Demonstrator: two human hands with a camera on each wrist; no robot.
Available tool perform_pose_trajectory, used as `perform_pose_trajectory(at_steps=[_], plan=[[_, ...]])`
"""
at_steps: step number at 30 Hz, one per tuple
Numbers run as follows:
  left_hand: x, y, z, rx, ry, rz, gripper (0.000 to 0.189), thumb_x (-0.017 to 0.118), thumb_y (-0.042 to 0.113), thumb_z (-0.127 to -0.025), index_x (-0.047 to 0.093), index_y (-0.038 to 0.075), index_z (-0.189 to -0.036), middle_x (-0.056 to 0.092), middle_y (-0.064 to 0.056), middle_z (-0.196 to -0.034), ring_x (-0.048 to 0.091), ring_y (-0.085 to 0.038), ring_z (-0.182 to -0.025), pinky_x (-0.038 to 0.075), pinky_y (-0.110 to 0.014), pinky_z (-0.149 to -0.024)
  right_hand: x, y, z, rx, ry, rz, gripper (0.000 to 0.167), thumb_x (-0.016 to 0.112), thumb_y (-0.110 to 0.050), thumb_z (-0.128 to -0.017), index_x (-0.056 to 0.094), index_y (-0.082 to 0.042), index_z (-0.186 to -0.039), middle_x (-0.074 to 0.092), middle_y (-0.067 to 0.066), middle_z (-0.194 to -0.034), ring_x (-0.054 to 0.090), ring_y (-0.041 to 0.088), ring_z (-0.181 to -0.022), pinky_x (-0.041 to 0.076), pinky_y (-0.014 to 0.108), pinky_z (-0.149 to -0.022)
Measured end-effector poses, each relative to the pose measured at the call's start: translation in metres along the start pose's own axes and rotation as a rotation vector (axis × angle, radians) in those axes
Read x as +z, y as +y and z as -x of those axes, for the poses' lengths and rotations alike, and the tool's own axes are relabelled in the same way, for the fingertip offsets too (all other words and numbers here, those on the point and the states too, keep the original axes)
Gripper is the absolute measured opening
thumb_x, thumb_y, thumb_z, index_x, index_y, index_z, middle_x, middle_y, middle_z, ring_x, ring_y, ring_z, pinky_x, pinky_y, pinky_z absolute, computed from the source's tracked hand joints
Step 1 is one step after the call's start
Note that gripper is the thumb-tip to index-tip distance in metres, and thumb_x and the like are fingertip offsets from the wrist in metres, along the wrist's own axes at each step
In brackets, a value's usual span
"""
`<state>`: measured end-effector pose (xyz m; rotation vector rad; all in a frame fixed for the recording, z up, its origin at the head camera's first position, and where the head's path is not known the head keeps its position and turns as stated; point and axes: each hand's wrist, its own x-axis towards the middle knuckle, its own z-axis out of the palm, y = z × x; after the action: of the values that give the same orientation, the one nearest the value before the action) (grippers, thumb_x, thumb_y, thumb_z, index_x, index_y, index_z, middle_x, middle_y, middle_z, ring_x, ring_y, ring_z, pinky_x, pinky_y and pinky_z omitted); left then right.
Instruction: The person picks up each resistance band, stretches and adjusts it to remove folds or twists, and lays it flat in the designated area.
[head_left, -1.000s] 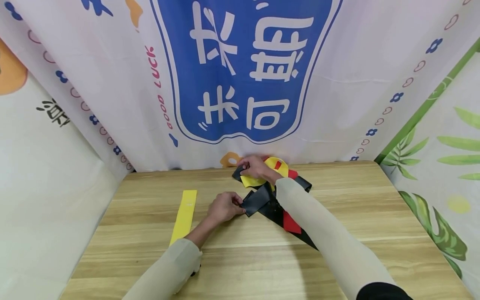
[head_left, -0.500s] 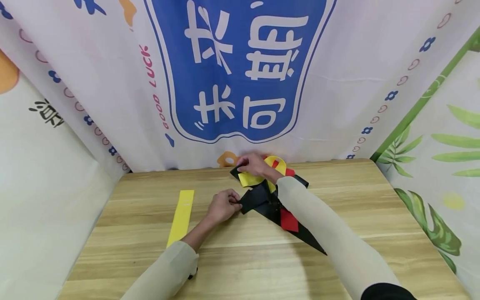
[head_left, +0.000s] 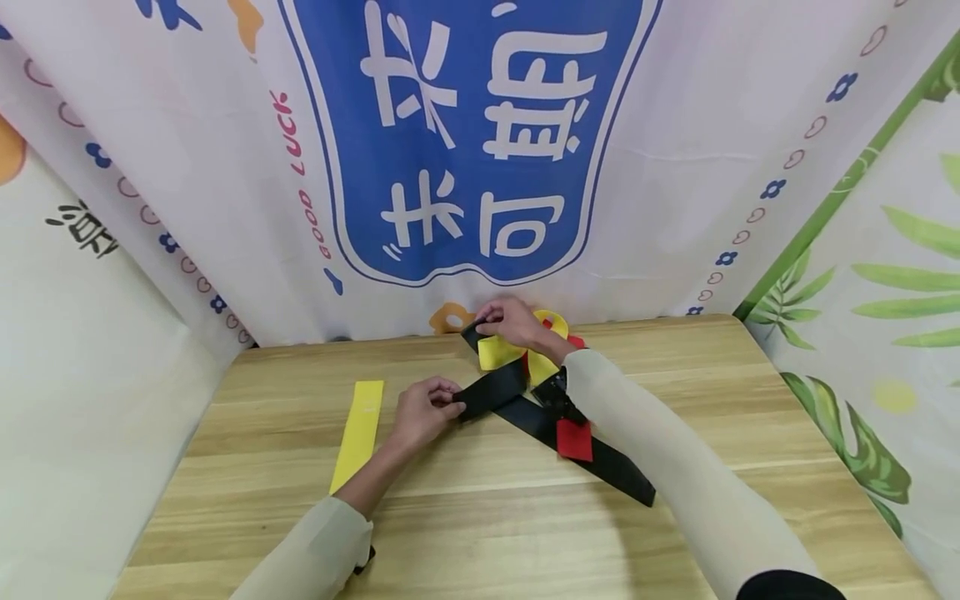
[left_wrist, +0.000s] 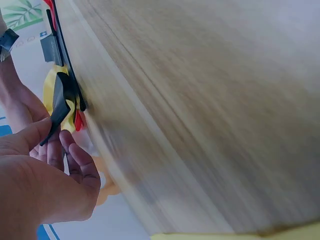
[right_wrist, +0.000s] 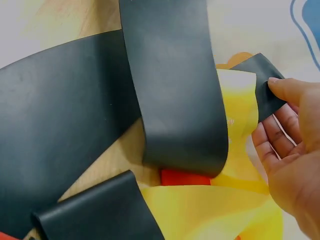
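Note:
In the head view my left hand (head_left: 422, 414) pinches the end of a flat, rubber-like black strip (head_left: 492, 389) and holds it out to the left. The right wrist view shows that black strip (right_wrist: 175, 90) curving back over a yellow band (right_wrist: 210, 212). My right hand (head_left: 512, 322), near the table's back edge, pinches a black strip end (right_wrist: 262, 82) between thumb and fingers. Yellow loops (head_left: 551, 323) lie beside and partly under my right wrist. Another long black strip (head_left: 615, 473) runs toward the front right, a red piece (head_left: 574, 440) across it.
A separate yellow strip (head_left: 357, 437) lies flat left of my left hand on the wooden table (head_left: 480, 525). Behind the table's back edge hangs a printed white curtain (head_left: 660, 208). My right sleeve (head_left: 675, 467) covers part of the strips.
My left hand has drawn leftward, and more length of its black strip is stretched out. The right hand keeps its pinch at the back edge. The whole view has shifted slightly.

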<state>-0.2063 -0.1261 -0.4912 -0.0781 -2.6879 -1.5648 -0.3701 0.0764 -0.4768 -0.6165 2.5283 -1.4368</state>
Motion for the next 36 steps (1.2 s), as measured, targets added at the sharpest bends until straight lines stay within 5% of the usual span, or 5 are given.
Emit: perform_pose_trajectory(at_steps=[10,20,24,36], plan=[[-0.018,0.003,0.017,-0.002,-0.031,0.002,0.015,0.085,-0.001,-0.086,0.078,0.006,-0.096,0.076,-0.003,-0.085,0.069,-0.015,-0.080,0.054,-0.024,-0.074,-0.015,-0.012,0.005,0.005,0.063,-0.041,0.012,0.076,-0.010,-0.099,0.076,-0.007,-0.110,0.074,0.009,-0.100,0.064,0.025,-0.092,0.054,0.031,-0.084],[-0.039,0.000,0.038,0.003,-0.061,-0.039,0.014,0.085,0.003,-0.087,0.080,0.010,-0.098,0.077,-0.001,-0.088,0.071,-0.016,-0.086,0.056,-0.026,-0.074,-0.022,-0.015,0.007,0.026,0.084,-0.114,0.012,0.077,-0.012,-0.098,0.075,-0.008,-0.109,0.071,0.009,-0.095,0.061,0.024,-0.081,0.052,0.029,-0.070],[-0.046,-0.001,0.045,-0.007,-0.097,-0.023,0.012,0.084,0.003,-0.089,0.081,0.009,-0.099,0.077,-0.001,-0.090,0.071,-0.015,-0.087,0.056,-0.026,-0.075,-0.022,-0.016,0.007,0.052,0.100,-0.141,0.015,0.077,-0.013,-0.099,0.073,-0.008,-0.112,0.070,0.009,-0.097,0.063,0.024,-0.082,0.056,0.029,-0.073],[-0.053,-0.010,0.051,-0.038,-0.140,0.092,0.011,0.083,0.004,-0.091,0.079,0.005,-0.101,0.073,-0.018,-0.125,0.075,-0.030,-0.109,0.058,-0.027,-0.088,-0.022,-0.019,0.008,0.078,0.116,-0.228,0.017,0.079,-0.015,-0.098,0.073,-0.009,-0.113,0.068,0.010,-0.098,0.065,0.027,-0.087,0.062,0.034,-0.081]])
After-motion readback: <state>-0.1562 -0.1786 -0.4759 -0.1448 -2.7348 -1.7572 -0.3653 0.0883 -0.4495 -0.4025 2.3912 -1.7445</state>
